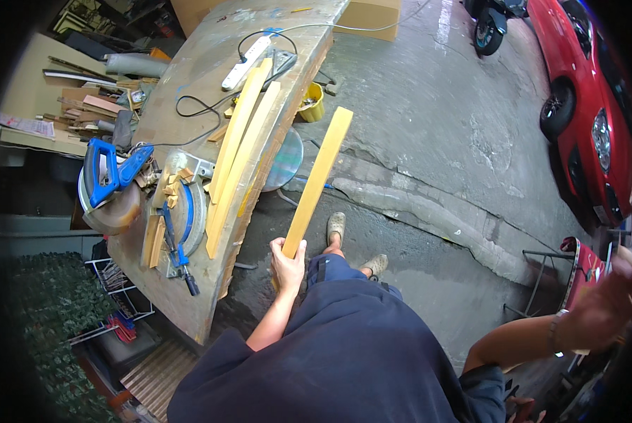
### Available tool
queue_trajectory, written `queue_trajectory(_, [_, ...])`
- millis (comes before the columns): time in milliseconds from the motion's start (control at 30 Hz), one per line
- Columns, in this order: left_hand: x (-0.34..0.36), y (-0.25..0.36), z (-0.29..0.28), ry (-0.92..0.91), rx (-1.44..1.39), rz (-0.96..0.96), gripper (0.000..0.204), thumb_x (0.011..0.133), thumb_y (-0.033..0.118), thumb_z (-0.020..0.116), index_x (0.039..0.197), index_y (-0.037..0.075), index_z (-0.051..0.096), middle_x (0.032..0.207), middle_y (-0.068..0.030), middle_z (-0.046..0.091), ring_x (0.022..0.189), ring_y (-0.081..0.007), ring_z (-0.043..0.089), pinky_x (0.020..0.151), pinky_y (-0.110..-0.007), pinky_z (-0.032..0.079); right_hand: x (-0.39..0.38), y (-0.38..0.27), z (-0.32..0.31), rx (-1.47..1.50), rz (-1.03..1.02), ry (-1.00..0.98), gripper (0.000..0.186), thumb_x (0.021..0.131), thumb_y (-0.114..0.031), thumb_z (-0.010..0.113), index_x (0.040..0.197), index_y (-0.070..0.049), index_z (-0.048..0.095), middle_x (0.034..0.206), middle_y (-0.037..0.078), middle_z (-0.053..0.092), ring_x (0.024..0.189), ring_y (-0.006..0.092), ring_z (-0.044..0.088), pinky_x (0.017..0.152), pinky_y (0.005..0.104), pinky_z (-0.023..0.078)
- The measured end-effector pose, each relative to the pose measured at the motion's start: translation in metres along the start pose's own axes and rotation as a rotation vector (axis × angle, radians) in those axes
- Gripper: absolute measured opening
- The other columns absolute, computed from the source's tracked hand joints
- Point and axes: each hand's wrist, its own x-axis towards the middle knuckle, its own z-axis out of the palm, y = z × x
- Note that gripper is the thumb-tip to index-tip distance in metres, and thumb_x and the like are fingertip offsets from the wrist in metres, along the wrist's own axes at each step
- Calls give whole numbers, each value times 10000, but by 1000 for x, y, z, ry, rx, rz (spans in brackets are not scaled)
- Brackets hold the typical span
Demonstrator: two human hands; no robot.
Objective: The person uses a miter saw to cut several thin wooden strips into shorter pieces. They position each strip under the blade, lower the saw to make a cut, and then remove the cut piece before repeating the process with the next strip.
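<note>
My left hand point(288, 270) is closed around the lower end of a long flat wooden strip point(319, 176), which slants up and away over the floor. Out at the right edge, my right hand point(601, 310) is raised and smeared by motion; its fingers and anything in them are unclear. To the left, a mitre saw with a blue handle point(103, 173) sits on the workbench point(154, 289). Two longer wooden strips point(242, 158) lie along the bench beside the saw. Small wood offcuts point(178, 185) are piled on the saw's base.
A white power strip point(246, 63) and black cable lie on the bench. Beside it are a yellow bucket point(312, 103) and a round disc-shaped top point(286, 161). A red stool point(585, 271) stands at right, below a parked red car point(584, 106). Cracked, uneven concrete point(429, 211) crosses the floor.
</note>
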Motion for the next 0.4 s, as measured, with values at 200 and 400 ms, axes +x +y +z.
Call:
queue_trajectory(200, [125,-35,-3,199,145,45,458,826,287,831,1038,13,531,984,-179,601,936,-386,606,816,-492,469,-37,57,173,-167,586,-336,199,973,-108,572,1038,46,679,850,107,632,803,193,617,736,305,473])
queue_trajectory(400, [270,-74,27,232,431,-1,441,832,328,804,1076,52,562,1060,-183,611,1071,-393,592,910,-483,467,-75,78,234,-67,825,-453,181,954,-75,641,1107,10,688,888,117,670,806,224,648,766,315,506])
